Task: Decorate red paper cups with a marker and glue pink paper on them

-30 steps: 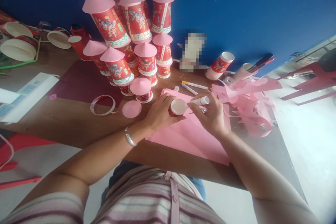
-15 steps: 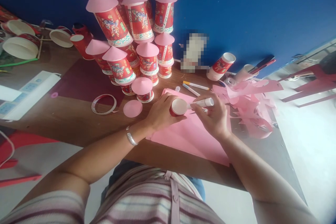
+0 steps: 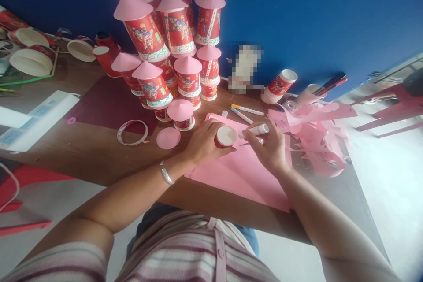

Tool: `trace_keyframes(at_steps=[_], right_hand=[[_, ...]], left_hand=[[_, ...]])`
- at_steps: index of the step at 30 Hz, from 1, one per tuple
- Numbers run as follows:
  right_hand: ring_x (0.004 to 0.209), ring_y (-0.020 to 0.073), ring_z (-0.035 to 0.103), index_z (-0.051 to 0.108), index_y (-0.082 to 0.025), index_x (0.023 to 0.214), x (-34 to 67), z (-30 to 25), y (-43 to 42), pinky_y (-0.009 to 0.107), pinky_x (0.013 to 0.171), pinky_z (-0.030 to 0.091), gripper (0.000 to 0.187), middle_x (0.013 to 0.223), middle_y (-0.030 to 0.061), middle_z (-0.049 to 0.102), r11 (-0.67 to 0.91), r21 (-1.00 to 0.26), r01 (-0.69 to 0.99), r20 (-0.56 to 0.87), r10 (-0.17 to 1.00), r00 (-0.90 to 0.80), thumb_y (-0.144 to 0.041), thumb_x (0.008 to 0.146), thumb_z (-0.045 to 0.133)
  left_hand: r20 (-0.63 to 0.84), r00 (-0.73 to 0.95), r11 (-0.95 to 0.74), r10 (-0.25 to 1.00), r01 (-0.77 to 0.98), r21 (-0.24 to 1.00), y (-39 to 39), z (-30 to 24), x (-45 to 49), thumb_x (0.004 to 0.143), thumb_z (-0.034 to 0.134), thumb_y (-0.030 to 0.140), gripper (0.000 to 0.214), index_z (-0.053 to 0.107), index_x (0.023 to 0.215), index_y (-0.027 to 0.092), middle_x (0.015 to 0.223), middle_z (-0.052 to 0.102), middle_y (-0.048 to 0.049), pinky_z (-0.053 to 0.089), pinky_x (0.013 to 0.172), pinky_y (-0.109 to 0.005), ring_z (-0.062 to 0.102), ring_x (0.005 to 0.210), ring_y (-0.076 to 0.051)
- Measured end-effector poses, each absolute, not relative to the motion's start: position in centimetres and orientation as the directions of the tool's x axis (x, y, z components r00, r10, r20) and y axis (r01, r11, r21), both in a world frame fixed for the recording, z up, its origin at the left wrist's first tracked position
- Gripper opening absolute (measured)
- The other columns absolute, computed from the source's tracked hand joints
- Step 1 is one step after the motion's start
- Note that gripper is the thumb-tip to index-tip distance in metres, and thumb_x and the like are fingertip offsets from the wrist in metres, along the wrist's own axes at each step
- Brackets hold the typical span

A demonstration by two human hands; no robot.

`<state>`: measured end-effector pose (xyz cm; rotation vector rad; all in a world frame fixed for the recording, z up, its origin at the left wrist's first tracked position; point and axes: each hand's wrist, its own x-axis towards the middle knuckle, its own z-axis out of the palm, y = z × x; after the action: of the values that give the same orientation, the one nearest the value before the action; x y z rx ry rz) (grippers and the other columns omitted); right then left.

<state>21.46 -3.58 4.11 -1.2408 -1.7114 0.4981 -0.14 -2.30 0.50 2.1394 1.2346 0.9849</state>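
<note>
My left hand [image 3: 205, 143] is wrapped round a small red paper cup [image 3: 226, 135], whose pale round end faces up. A white glue stick [image 3: 259, 129] is gripped in my right hand [image 3: 269, 147], its tip pointing at the cup's rim. Whether the tip touches the rim, I cannot tell. Under both hands lie pink paper sheets [image 3: 244, 180]. Left of my left hand are a pink paper disc [image 3: 168, 138] and a short cup with a pink cone top [image 3: 180, 112]. A small white cap [image 3: 224, 113] rests just beyond the cup.
Stacked red cups with pink cones [image 3: 145, 35] stand at the back. Pink paper scraps [image 3: 317, 136] heap up on the right, near a pen holder [image 3: 309, 93]. Two markers [image 3: 246, 109] lie behind my right hand. A paper ring [image 3: 132, 132] and a power strip [image 3: 39, 119] are left.
The glue stick's tip has drawn slightly away from the middle of the cup's rim toward the right. My left hand keeps its hold on the cup. The whole view has shifted a little.
</note>
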Motion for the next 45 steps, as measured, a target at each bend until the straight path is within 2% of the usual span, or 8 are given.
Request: trace_keyframes(at_steps=[6, 9, 15, 21, 26, 29, 38, 45], right_hand=[[0.075, 0.0208, 0.072, 0.062, -0.028, 0.095, 21.0, 4.7, -4.1, 0.036, 0.068, 0.061, 0.013, 0.085, 0.0000, 0.074, 0.589, -0.595, 0.547, 0.622, 0.768, -0.151, -0.034, 0.097, 0.073], [0.075, 0.0210, 0.071, 0.061, -0.028, 0.094, 21.1, 4.7, -4.2, 0.035, 0.068, 0.058, 0.012, 0.085, 0.0005, 0.073, 0.599, -0.562, 0.570, 0.616, 0.763, -0.196, -0.031, 0.097, 0.073], [0.075, 0.0216, 0.071, 0.061, -0.028, 0.092, 21.8, 4.5, -4.2, 0.035, 0.068, 0.057, 0.014, 0.084, 0.0003, 0.073, 0.551, -0.589, 0.591, 0.559, 0.806, -0.195, -0.033, 0.096, 0.073], [0.075, 0.0215, 0.073, 0.063, -0.028, 0.097, 21.4, 5.0, -4.6, 0.036, 0.067, 0.058, 0.013, 0.087, 0.0008, 0.075, 0.558, -0.618, 0.553, 0.583, 0.798, -0.153, -0.035, 0.098, 0.074], [0.072, 0.0219, 0.071, 0.062, -0.029, 0.099, 20.4, 5.4, -5.0, 0.036, 0.064, 0.058, 0.011, 0.083, 0.0010, 0.074, 0.682, -0.472, 0.559, 0.696, 0.677, -0.239, -0.033, 0.101, 0.072], [0.071, 0.0221, 0.071, 0.062, -0.029, 0.100, 20.4, 4.8, -5.1, 0.036, 0.061, 0.057, 0.012, 0.082, 0.0012, 0.073, 0.696, -0.394, 0.600, 0.711, 0.645, -0.281, -0.034, 0.102, 0.072], [0.069, 0.0200, 0.069, 0.061, -0.027, 0.100, 21.3, 4.3, -5.8, 0.033, 0.061, 0.056, 0.010, 0.080, 0.0004, 0.070, 0.686, -0.393, 0.612, 0.679, 0.665, -0.310, -0.029, 0.103, 0.071], [0.075, 0.0205, 0.072, 0.062, -0.025, 0.111, 20.7, 5.3, -6.1, 0.033, 0.062, 0.058, 0.015, 0.086, 0.0017, 0.074, 0.751, -0.287, 0.594, 0.740, 0.568, -0.360, -0.021, 0.102, 0.073]], left_hand=[[0.291, 0.320, -0.430, 0.902, 0.590, 0.683, -2.2, 0.3, 0.0, 0.076, 0.093, 0.047, 0.051, 0.063, 0.108, 0.021, 0.117, 0.073, -0.0094, 0.059, 0.102, -0.054, 0.069, 0.119, -0.034], [0.283, 0.315, -0.420, 0.906, 0.596, 0.684, -2.2, 0.2, 0.0, 0.075, 0.093, 0.048, 0.053, 0.063, 0.109, 0.020, 0.118, 0.072, -0.0101, 0.060, 0.098, -0.052, 0.069, 0.120, -0.034], [0.316, 0.308, -0.440, 0.898, 0.576, 0.689, -2.4, 0.4, 0.1, 0.073, 0.096, 0.045, 0.054, 0.063, 0.110, 0.023, 0.114, 0.072, -0.0058, 0.060, 0.101, -0.050, 0.069, 0.121, -0.032], [0.314, 0.304, -0.436, 0.899, 0.571, 0.695, -2.3, 0.7, 0.0, 0.072, 0.096, 0.047, 0.053, 0.063, 0.107, 0.024, 0.110, 0.073, -0.0059, 0.058, 0.108, -0.057, 0.070, 0.115, -0.033], [0.290, 0.311, -0.422, 0.905, 0.579, 0.697, -2.2, 0.4, -0.2, 0.078, 0.087, 0.065, 0.056, 0.063, 0.105, 0.022, 0.112, 0.072, -0.0091, 0.061, 0.098, -0.053, 0.070, 0.113, -0.034], [0.303, 0.312, -0.432, 0.901, 0.575, 0.694, -2.2, 0.3, -0.2, 0.078, 0.087, 0.067, 0.059, 0.062, 0.106, 0.021, 0.112, 0.072, -0.0099, 0.061, 0.098, -0.052, 0.070, 0.116, -0.035], [0.318, 0.305, -0.441, 0.897, 0.586, 0.680, -2.2, 0.4, 0.0, 0.078, 0.091, 0.057, 0.055, 0.062, 0.108, 0.022, 0.115, 0.072, -0.0091, 0.062, 0.093, -0.049, 0.070, 0.114, -0.033], [0.312, 0.327, -0.449, 0.892, 0.563, 0.694, -2.1, 0.3, -0.3, 0.079, 0.086, 0.067, 0.058, 0.063, 0.106, 0.021, 0.115, 0.071, -0.0115, 0.061, 0.096, -0.050, 0.069, 0.113, -0.034]])
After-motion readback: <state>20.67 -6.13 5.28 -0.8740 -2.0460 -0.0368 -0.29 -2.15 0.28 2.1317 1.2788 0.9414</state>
